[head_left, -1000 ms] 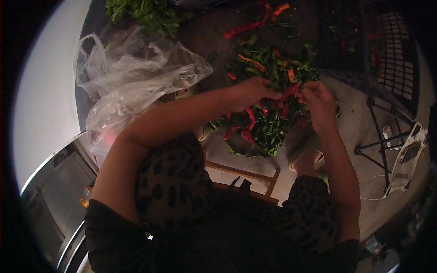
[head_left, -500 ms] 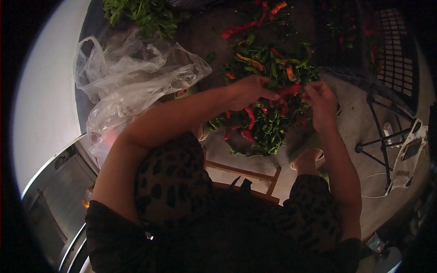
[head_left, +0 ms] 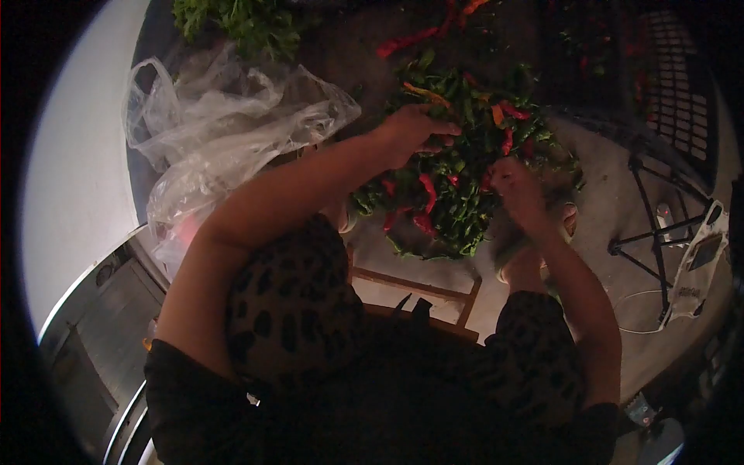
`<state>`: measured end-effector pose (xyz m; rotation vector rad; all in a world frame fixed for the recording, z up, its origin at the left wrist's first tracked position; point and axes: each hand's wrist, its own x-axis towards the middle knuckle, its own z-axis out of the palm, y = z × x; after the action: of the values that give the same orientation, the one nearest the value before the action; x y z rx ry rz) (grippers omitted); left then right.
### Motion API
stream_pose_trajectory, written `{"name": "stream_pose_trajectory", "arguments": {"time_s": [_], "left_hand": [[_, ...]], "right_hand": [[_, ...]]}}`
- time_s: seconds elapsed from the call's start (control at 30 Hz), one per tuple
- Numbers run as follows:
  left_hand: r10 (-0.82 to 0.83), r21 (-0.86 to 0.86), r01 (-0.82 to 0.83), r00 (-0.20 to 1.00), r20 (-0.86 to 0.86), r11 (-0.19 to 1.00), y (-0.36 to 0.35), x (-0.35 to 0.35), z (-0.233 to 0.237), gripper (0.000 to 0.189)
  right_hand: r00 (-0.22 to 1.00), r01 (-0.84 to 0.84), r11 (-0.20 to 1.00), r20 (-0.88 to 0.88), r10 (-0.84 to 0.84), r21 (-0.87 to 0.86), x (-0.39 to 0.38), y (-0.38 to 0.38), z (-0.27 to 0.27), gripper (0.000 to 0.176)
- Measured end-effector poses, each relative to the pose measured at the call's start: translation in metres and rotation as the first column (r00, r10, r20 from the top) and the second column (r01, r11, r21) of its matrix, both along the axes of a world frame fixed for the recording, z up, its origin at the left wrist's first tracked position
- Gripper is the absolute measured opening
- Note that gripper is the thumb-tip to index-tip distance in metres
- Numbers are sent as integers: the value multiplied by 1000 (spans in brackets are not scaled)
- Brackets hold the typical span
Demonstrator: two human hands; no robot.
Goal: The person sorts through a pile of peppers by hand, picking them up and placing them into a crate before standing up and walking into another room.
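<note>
A heap of green leaves and green peppers (head_left: 457, 221) lies on the floor in front of me, with red chili peppers (head_left: 428, 194) scattered through it. My left hand (head_left: 415, 133) hovers over the heap's left side, fingers stretched out and somewhat apart, holding nothing visible. At the right side of the heap, my right hand (head_left: 515, 190) has its fingers curled against a small red chili pepper (head_left: 487, 182), mostly covered by the fingertips. Another red pepper (head_left: 515, 110) rests on top, farther back, beside an orange one (head_left: 497, 116).
A crumpled clear plastic bag (head_left: 232, 132) sits to the left, with leafy greens (head_left: 244, 31) behind it. On the right are a dark plastic crate (head_left: 674, 93) and a black folding frame (head_left: 651, 225). A wooden stool (head_left: 418, 291) is below me.
The red pepper that both hands held between them has been let go. My left hand has moved up and left; my right hand has come down and left to the heap.
</note>
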<state>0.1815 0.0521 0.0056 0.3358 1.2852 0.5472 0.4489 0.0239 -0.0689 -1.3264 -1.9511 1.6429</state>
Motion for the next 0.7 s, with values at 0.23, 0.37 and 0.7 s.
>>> {"name": "stream_pose_trajectory", "arguments": {"time_s": [0.23, 0.37, 0.7], "left_hand": [[-39, 4, 39, 999, 7, 999, -2, 0, -5, 24], [-44, -7, 45, 999, 18, 999, -2, -3, -8, 26], [-36, -17, 36, 999, 10, 999, -1, -4, -11, 24]], "right_hand": [[702, -709, 581, 475, 530, 400, -34, -22, 28, 36], [760, -628, 708, 453, 466, 324, -29, -12, 7, 33], [988, 138, 990, 68, -140, 35, -16, 22, 15, 25]]}}
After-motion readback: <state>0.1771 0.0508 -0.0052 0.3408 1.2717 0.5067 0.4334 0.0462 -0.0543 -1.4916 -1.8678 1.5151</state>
